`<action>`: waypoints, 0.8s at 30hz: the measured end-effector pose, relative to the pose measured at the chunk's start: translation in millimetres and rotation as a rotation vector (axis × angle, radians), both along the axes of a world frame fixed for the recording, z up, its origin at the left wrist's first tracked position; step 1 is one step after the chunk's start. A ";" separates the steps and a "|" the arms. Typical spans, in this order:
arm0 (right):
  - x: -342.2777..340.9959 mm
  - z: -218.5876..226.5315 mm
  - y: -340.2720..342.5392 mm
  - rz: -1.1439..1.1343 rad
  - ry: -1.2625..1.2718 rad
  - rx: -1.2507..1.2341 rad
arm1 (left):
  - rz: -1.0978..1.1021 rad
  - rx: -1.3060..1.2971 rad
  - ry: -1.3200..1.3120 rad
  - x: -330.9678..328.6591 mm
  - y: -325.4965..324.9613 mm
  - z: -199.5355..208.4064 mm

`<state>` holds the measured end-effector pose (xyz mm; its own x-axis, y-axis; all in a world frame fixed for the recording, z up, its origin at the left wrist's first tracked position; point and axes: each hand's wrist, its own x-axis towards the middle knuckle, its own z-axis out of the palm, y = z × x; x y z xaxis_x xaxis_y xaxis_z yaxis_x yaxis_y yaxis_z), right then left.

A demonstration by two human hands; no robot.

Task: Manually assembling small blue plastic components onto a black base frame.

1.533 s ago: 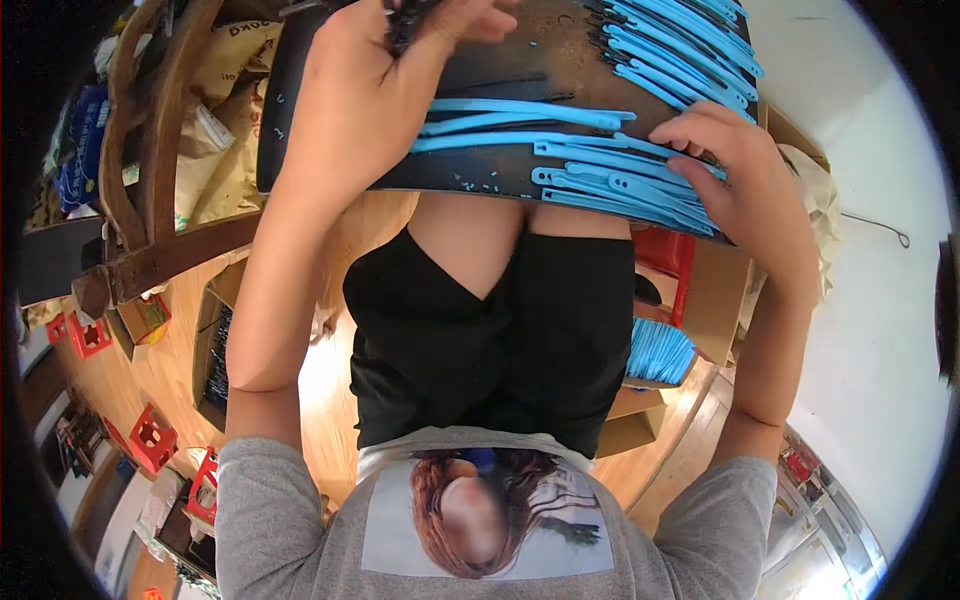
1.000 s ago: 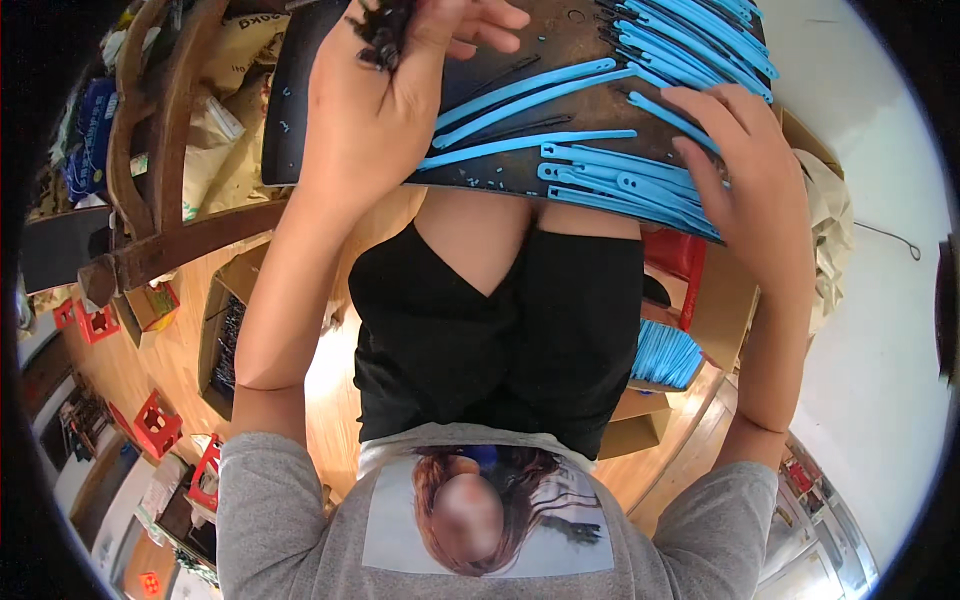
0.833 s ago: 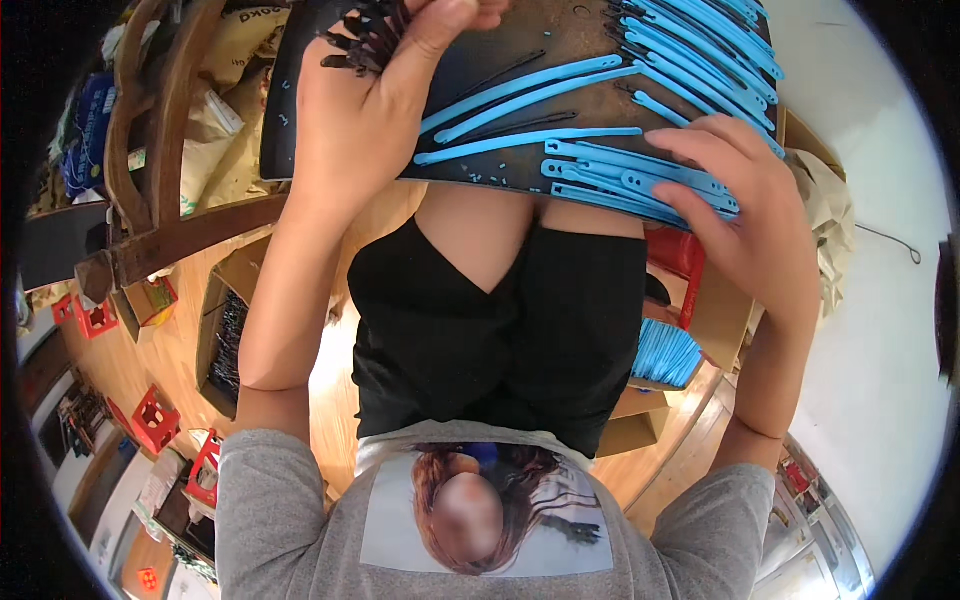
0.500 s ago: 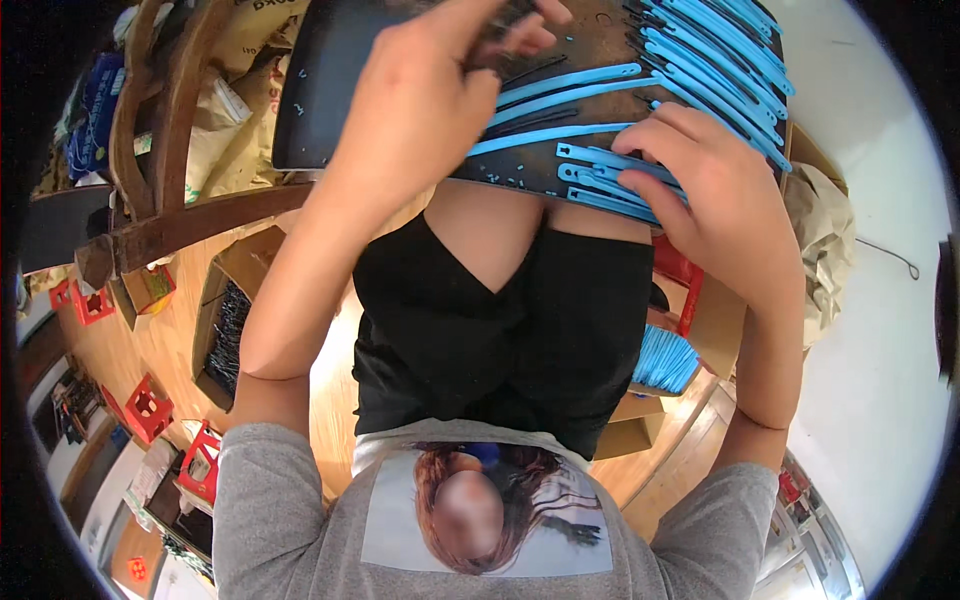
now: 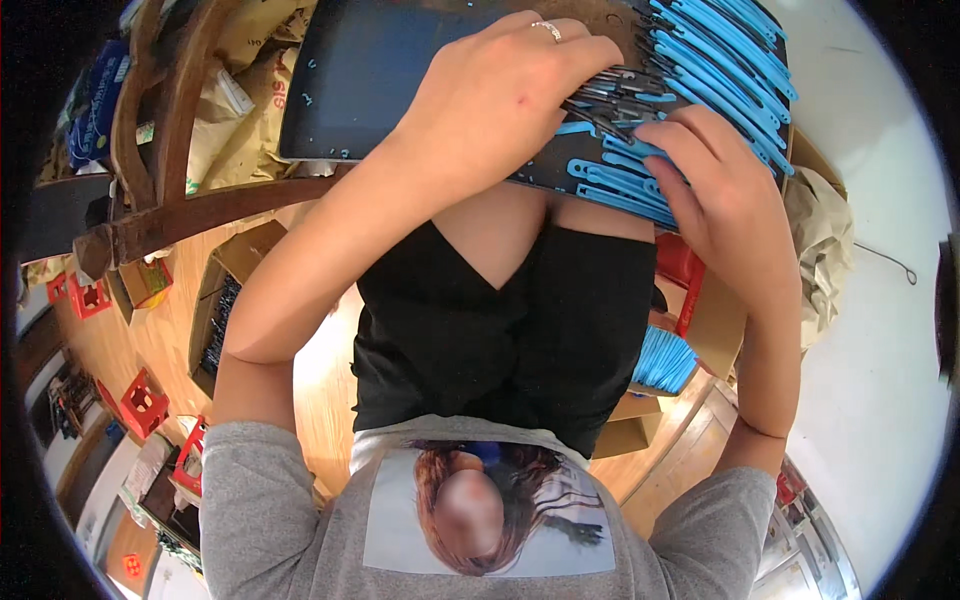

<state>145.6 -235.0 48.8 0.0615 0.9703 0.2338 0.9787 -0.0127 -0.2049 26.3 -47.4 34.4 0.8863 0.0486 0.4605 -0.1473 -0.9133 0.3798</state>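
A dark tray (image 5: 350, 90) lies across my thighs, with a thick row of thin blue plastic strips (image 5: 725, 80) fanned along its right side. My left hand (image 5: 505, 105), wearing a ring, is closed around a bundle of thin black strips (image 5: 625, 92); its palm side is hidden. Close by, my right hand (image 5: 715, 175) pinches blue strips between thumb and fingers, touching the ends of the black ones. A smaller group of blue strips (image 5: 625, 187) with holed ends lies at the tray's near edge, just below the right fingers.
A cardboard box of dark pieces (image 5: 222, 320) stands on the floor at left, near red plastic crates (image 5: 145, 402). At right below the tray is a box of blue strips (image 5: 664, 360) beside crumpled brown paper (image 5: 820, 235). A wooden frame (image 5: 200, 215) borders the tray's left.
My left hand has moved right, bringing the black strips beside my right hand over the blue strips. My right hand has shifted slightly and still pinches blue strips.
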 end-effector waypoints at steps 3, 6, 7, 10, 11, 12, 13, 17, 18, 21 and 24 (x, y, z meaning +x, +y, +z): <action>3.0 2.1 1.6 0.037 0.003 0.047 | -0.001 -0.025 -0.017 2.2 8.1 -5.2; 2.4 10.2 5.9 -0.064 0.122 0.123 | -0.086 -0.120 -0.299 5.2 24.8 -14.3; 3.3 9.2 7.1 -0.062 0.119 0.129 | -0.137 -0.167 -0.443 6.6 26.5 -13.4; 7.7 1.5 14.7 -0.119 0.278 0.359 | 0.049 -0.534 -0.263 1.2 15.6 6.1; 7.9 0.1 15.8 -0.113 0.277 0.371 | 0.143 -0.717 -0.168 2.2 12.6 10.4; 5.6 0.4 20.3 -0.141 0.314 0.366 | 0.155 -0.699 -0.178 5.0 14.7 7.0; 3.4 0.9 24.6 -0.169 0.350 0.361 | 0.012 -0.706 -0.328 12.2 17.9 -3.8; 4.6 -4.2 35.1 -0.197 0.404 0.415 | -0.147 -0.739 -0.384 19.4 24.2 -14.6; 5.9 -5.4 36.2 -0.198 0.410 0.441 | 0.000 -0.762 -0.158 16.2 25.3 -10.2; 16.7 -18.3 26.2 -0.282 0.499 0.439 | 0.150 -0.784 0.043 13.9 18.5 -9.5; 12.7 -17.0 31.0 -0.288 0.531 0.473 | 0.164 -0.803 -0.028 14.6 6.2 -13.6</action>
